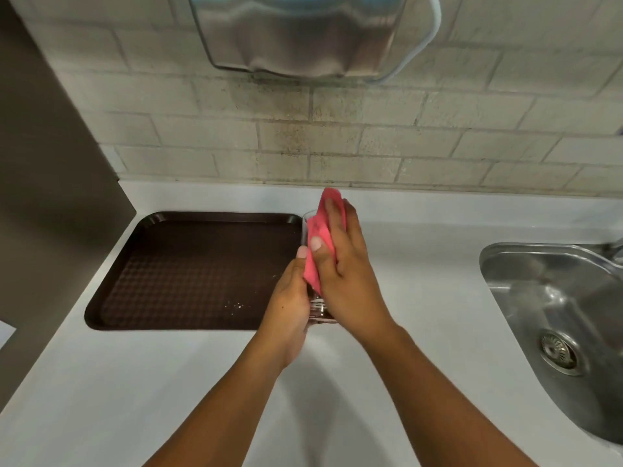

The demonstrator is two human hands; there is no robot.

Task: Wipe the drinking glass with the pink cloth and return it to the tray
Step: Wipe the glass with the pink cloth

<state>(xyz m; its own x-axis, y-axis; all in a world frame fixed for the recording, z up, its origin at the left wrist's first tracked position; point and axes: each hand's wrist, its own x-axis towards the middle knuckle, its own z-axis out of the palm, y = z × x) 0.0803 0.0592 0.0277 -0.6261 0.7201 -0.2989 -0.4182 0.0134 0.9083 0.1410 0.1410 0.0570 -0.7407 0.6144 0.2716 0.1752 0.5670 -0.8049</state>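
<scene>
A clear drinking glass is held above the white counter, just off the right edge of the brown tray. My left hand grips its lower part from the left. My right hand presses a pink cloth against the glass's upper side, fingers wrapped over it. Most of the glass is hidden by the cloth and both hands; only its base and a bit of rim show. The tray holds nothing but a few crumbs.
A steel sink with a drain strainer is set in the counter at the right. A metal wall-mounted unit hangs on the tiled wall above. A dark panel bounds the left side.
</scene>
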